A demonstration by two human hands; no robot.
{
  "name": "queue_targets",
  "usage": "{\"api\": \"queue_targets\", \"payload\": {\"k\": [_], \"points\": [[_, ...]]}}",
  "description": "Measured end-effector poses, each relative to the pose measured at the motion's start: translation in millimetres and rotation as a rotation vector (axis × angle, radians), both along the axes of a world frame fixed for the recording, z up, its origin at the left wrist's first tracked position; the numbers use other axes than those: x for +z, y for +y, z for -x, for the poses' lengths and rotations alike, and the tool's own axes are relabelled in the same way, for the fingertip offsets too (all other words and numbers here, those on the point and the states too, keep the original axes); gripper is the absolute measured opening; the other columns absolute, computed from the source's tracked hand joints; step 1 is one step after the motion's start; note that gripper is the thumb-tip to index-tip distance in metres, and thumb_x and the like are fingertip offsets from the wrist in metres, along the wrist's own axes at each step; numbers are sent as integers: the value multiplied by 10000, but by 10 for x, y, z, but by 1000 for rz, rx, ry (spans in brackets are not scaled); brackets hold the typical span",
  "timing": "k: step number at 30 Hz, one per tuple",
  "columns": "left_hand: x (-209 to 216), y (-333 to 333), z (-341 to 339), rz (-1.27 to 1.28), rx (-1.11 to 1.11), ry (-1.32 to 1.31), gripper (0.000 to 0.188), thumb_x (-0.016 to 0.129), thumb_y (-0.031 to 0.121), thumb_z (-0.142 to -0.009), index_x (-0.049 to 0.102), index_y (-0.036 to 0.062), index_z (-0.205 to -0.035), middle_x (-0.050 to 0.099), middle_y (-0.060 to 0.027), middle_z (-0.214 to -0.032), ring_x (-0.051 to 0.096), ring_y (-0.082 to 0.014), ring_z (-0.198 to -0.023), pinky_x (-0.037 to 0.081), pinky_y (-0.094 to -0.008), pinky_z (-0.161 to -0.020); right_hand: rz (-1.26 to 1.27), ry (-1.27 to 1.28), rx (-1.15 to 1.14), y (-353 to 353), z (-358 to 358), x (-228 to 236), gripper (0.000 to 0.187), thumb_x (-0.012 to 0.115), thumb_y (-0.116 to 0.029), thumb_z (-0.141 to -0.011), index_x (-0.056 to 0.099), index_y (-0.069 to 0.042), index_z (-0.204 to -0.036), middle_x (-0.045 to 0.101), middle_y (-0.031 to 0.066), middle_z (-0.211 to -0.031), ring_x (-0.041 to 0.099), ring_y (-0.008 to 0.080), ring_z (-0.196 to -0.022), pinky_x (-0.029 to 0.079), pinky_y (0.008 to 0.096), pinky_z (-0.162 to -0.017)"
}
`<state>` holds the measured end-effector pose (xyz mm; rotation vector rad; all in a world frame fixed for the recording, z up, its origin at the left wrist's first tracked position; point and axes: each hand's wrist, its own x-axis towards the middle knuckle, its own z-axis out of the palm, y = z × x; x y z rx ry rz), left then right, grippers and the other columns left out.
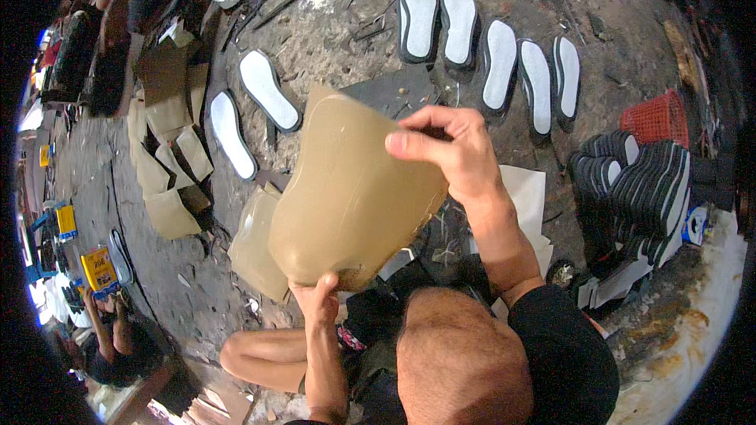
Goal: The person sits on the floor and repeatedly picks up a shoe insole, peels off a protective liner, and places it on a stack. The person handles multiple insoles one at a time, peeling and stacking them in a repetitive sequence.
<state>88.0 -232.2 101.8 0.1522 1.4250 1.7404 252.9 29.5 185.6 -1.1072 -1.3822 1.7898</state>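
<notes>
A large tan sheet [354, 181], smooth and slightly curved, is held up before me over the floor. My right hand [453, 145] pinches its upper right edge between thumb and bent forefinger. At its lower edge my left hand [316, 299] grips it, thumb on top and the other fingers hidden beneath. Behind the held sheet, to its left, another pale tan sheet [256, 248] lies on the floor. Beyond it two white-topped soles [269, 86] rest on the ground, angled, the nearer one flatter to the left.
Several white-topped black soles [500, 67] lie in a row at the far right. More soles [650, 189] are stacked by a red basket [655, 120]. Cut tan pieces [169, 165] lie at left, near yellow cans [98, 269]. Another person [118, 342] sits at lower left.
</notes>
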Motion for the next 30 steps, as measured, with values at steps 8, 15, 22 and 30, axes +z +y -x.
{"api": "queue_targets", "payload": {"k": [8,15,22,30], "points": [[339,626,-229,272,260,561,293,849,36,-793,714,-17,-1047,721,-59,-993,665,-148,-879,533,-302,-840,-797,-442,-308,-129,285,-734,631,801,-332,-868,581,-42,-1384,675,117,-1211,639,224,-1069,505,367,-910],[441,831,-426,-137,-328,515,877,432,628,-988,310,-29,-1555,537,-249,-1434,428,-311,-1415,266,-449,-1189,-138,-58,147,-994,77,-816,680,789,-362,-868,547,-46,-1418,663,150,-1219,626,268,-1126,524,399,-924],[-625,1122,-231,146,-942,1334,718,813,319,-806,534,125,-1439,368,-196,-1579,309,-413,-1475,288,-531,-1199,-268,-538,-233,-291,-757,-1728,634,761,-189,-862,513,-21,-1420,635,157,-1315,627,227,-1136,499,367,-969],[-888,1143,-184,189,-1236,1413,1003,885,343,-658,395,185,-1518,458,-157,-1428,450,-371,-1330,363,-503,-1133,-609,-783,-646,1045,-1080,-2012,535,788,-283,-839,645,-93,-1318,680,156,-1244,655,303,-1084,505,415,-940]]}}
